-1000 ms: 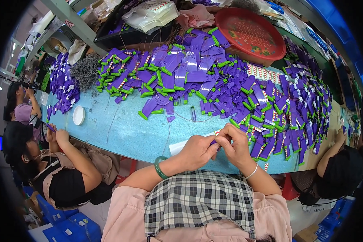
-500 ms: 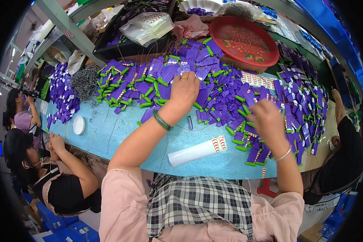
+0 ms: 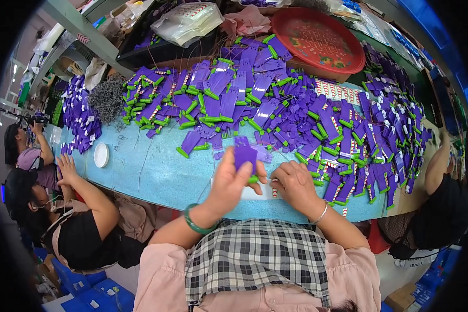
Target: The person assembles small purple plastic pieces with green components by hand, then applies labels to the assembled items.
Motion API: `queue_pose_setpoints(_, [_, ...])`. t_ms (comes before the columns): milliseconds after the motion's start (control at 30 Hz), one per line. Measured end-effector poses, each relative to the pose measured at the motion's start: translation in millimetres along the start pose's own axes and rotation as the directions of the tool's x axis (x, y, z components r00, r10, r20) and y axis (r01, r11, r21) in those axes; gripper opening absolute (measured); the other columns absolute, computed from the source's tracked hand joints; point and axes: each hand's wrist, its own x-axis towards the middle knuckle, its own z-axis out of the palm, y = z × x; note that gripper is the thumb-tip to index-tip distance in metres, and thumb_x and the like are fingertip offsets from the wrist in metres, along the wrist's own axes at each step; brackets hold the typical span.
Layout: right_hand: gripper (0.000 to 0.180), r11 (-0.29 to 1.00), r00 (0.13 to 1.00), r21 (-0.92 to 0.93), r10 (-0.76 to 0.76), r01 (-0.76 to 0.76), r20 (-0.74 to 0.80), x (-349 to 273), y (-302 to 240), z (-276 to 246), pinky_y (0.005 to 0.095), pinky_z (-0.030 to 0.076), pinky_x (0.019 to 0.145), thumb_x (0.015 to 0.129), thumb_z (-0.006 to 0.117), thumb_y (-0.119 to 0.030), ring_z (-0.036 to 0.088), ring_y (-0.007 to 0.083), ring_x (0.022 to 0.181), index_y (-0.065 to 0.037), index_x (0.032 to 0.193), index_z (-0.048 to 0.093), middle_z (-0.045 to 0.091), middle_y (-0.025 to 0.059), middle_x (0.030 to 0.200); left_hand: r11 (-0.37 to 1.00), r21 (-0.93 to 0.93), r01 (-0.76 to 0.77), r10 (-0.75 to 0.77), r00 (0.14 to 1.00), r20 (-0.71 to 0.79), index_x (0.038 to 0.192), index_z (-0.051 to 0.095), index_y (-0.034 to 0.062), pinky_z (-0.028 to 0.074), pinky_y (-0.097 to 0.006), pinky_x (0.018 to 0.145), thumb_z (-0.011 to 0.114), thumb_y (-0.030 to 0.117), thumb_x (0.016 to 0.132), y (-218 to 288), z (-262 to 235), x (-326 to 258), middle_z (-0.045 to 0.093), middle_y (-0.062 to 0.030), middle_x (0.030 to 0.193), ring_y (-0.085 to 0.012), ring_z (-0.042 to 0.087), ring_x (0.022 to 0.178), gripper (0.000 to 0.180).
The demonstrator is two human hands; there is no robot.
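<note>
My left hand (image 3: 228, 182) is closed around a flat purple piece (image 3: 245, 152) with a green end, held upright above the table's front edge. My right hand (image 3: 298, 188) is just beside it, fingers pinched together over a white backing sheet (image 3: 252, 195). Right under those fingertips shows a red-and-white striped sticker (image 3: 274, 192); whatever is in the pinch is hidden. Beyond my hands spreads a heap of purple pieces (image 3: 229, 101) with green ends. More such pieces, bearing striped stickers (image 3: 325, 107), lie to the right.
A round red tray (image 3: 317, 41) stands at the back, beside a black bin (image 3: 166, 54) with plastic bags. Left of the heap are tangled grey wires (image 3: 109, 101) and a small white dish (image 3: 102, 155). People sit at the left (image 3: 83, 218) and right (image 3: 442, 208).
My left hand has come back from the heap with a purple piece in it. The right hand has moved left and down from the right-hand pile to the white backing sheet.
</note>
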Motion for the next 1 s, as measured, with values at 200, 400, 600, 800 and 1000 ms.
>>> queue_pose_setpoints(200, [0.013,0.997,0.997,0.074,-0.017,0.023,-0.077,-3,-5,11,0.0353,0.039,0.067,0.068,0.069,-0.012,0.053,0.0208,0.075,-0.011,0.076,0.06,0.055,0.0017,0.074,0.982,0.117,0.149,-0.15,0.989,0.0,0.114,0.045,0.0013,0.052,-0.027,0.068,0.047,0.011,0.095,-65,-15,-11,0.057,-0.008,0.091,-0.0141,0.059,0.082,0.021])
queue_pose_setpoints(400, [0.011,0.978,0.999,0.208,-0.025,0.029,-0.023,0,2,-1,0.0341,0.042,0.07,0.071,0.07,-0.006,0.058,0.0226,0.078,-0.006,0.078,0.061,0.061,0.004,0.078,0.965,0.14,0.221,-0.217,0.975,-0.043,0.108,0.055,-0.0005,0.05,-0.025,0.064,0.057,0.01,0.091,-66,-19,-6,0.061,-0.0053,0.083,-0.0118,0.06,0.069,0.02])
queue_pose_setpoints(600, [0.014,0.785,0.96,0.553,0.209,-0.279,0.187,5,-2,-35,0.0305,0.046,0.075,0.076,0.068,-0.003,0.061,0.0191,0.088,-0.002,0.088,0.061,0.066,0.0078,0.093,0.935,0.303,0.186,-0.222,0.971,0.088,0.093,0.061,0.0005,0.047,-0.022,0.053,0.063,0.013,0.089,-52,-14,-8,0.061,-0.0024,0.076,-0.0073,0.055,0.06,0.013])
queue_pose_setpoints(800, [0.02,0.808,0.95,0.582,0.249,-0.094,-0.191,10,-30,-39,0.0299,0.045,0.067,0.078,0.069,-0.009,0.059,0.0207,0.083,-0.004,0.095,0.059,0.062,0.0081,0.097,0.983,-0.007,0.184,-0.184,0.983,-0.001,0.092,0.062,0.0007,0.046,-0.023,0.051,0.063,0.01,0.087,-33,-6,-4,0.061,-0.0035,0.07,-0.0096,0.057,0.058,0.011])
queue_pose_setpoints(1000, [0.013,0.54,0.918,0.837,0.372,-0.094,-0.137,4,-29,-14,0.0255,0.044,0.064,0.081,0.068,-0.009,0.056,0.012,0.074,-0.002,0.086,0.058,0.061,0.0055,0.084,0.973,-0.13,0.192,-0.193,0.981,0.011,0.121,0.044,0.0049,0.055,-0.029,0.064,0.046,0.012,0.095,-20,2,-8,0.059,-0.0093,0.102,-0.0136,0.061,0.081,0.027])
